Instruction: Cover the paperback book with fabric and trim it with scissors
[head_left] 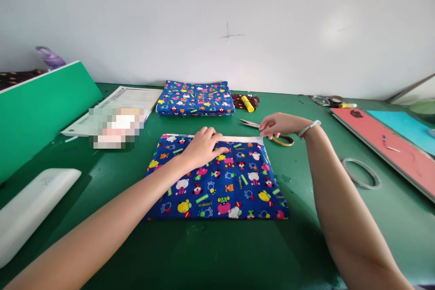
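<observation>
A folded blue cloth [227, 190] printed with cartoon animals lies flat in front of me. A pale strip [238, 139] runs along its far edge. My left hand [204, 147] rests on the cloth near that edge, palm down, fingers stretched over the strip and thumb out to the right. At the strip's right end my right hand [277, 124] has its thumb and fingertips pinched together on the strip's end. Scissors [283, 140] with yellow-and-black handles lie on the table under my right hand, blades pointing left.
The green table [217, 253] meets a white wall. Behind the cloth lie another folded blue cloth [197, 99], a dark brown piece [238, 101] and a yellow glue stick [248, 104]. At right are a tape roll [362, 173] and a red board [387, 145]; at left, papers [132, 99] and a white case [37, 208].
</observation>
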Available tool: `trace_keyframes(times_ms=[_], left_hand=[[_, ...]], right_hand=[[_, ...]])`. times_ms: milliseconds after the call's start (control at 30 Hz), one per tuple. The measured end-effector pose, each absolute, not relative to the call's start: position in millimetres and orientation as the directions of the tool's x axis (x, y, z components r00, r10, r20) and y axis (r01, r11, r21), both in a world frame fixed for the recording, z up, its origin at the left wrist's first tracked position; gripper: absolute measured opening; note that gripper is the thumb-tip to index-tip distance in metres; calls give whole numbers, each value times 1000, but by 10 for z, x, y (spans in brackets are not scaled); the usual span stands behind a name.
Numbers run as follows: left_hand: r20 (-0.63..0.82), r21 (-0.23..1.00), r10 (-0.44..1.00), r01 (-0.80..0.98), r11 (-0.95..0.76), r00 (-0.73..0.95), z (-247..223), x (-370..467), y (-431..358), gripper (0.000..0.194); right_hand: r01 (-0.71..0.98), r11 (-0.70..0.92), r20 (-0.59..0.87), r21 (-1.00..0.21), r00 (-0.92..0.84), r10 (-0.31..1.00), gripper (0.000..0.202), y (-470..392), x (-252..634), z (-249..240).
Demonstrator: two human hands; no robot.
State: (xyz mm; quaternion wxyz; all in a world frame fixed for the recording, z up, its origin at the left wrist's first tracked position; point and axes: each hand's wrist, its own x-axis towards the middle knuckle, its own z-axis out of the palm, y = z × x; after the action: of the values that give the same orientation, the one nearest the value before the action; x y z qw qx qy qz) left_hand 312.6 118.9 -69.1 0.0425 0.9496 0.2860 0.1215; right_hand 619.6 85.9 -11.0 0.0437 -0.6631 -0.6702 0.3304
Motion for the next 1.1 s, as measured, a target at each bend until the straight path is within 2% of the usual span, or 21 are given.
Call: trace_keyframes(times_ms=[33,100,167,233,433,567,700,900,967,1000,1100], left_hand=[[200,142,552,534,-834,809,-681,3127,1188,54],[178,119,555,542,-832,813,-656,3159,1185,51],[161,96,557,548,-831,815,-625,3228,1174,47],[154,88,543,536,-840,825,-596,3318,1149,44],[140,175,526,501,-847,839,-626,3504,1098,61],[193,203,541,506,-838,818,-702,3513,1112,59],[187,226,559,518,-825,808,-732,3525,1136,55],[198,210,571,535,-818,796,-762,3555,1145,53],[212,213,567,529,-822,796,-771,3548,1135,55],[217,220,564,523,-823,797,-772,3543,1131,57],[216,287,570,507,-813,793,-743,3530,1150,65]], right_hand=[[867,-95,-446,-489,-155,881,29,843,6114,-88],[923,-79,-545,-377,-152,824,32,829,5971,-93],[956,-52,-590,-288,-134,796,37,835,5875,-134],[960,-37,-592,-276,-139,794,35,847,5830,-170],[941,5,-535,-340,-198,821,30,814,5884,-100],[928,42,-465,-369,-223,857,30,746,5908,-13],[945,44,-398,-323,-178,900,28,686,5849,25],[982,85,-233,-171,-124,965,27,608,5784,-130],[973,78,-138,-215,-110,984,25,505,5767,-148],[953,74,-92,-292,-105,990,24,433,5751,-141],[768,83,-15,-635,-119,993,28,163,5668,-102]])
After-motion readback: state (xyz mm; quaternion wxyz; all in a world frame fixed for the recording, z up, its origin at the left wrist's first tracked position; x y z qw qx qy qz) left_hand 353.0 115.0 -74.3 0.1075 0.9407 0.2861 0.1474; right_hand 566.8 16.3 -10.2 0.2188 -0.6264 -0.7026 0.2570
